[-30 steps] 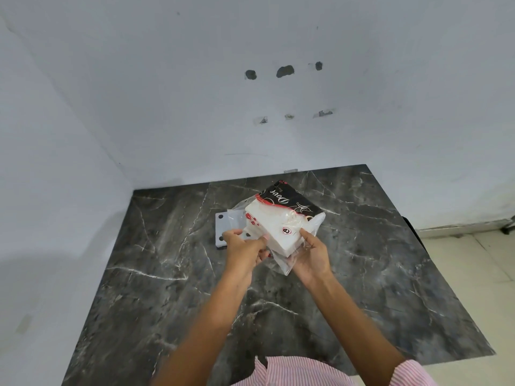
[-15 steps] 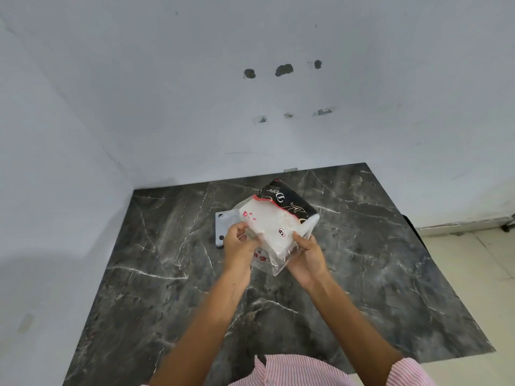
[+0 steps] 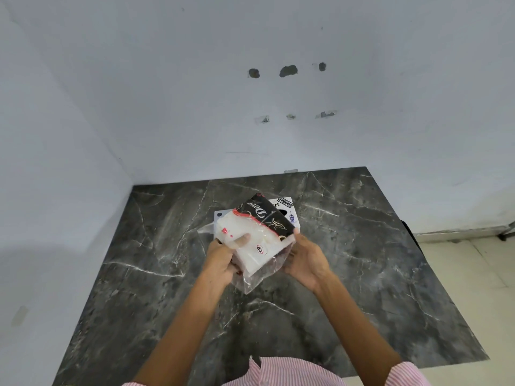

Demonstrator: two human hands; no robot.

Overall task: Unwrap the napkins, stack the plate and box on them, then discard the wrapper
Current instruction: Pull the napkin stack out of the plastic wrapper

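I hold a pack of white napkins (image 3: 252, 247) in a clear plastic wrapper (image 3: 255, 280) with a black and red printed end, above the middle of the dark marble table (image 3: 156, 274). My left hand (image 3: 223, 259) grips the pack's left side, with the thumb on top. My right hand (image 3: 305, 259) holds the wrapper's right side from below. The loose, open wrapper end hangs toward me. Behind the pack, a white box (image 3: 288, 208) with black print lies on the table. A pale square plate (image 3: 218, 215) shows at the pack's far left, mostly hidden.
White walls close the table off at the back and left. The table's right edge drops to a pale tiled floor (image 3: 473, 263). My striped pink shirt (image 3: 278, 374) is at the table's near edge.
The pack has turned and come nearer to me in both hands. My left thumb now lies on top of it, and the printed white box behind it has come into view.
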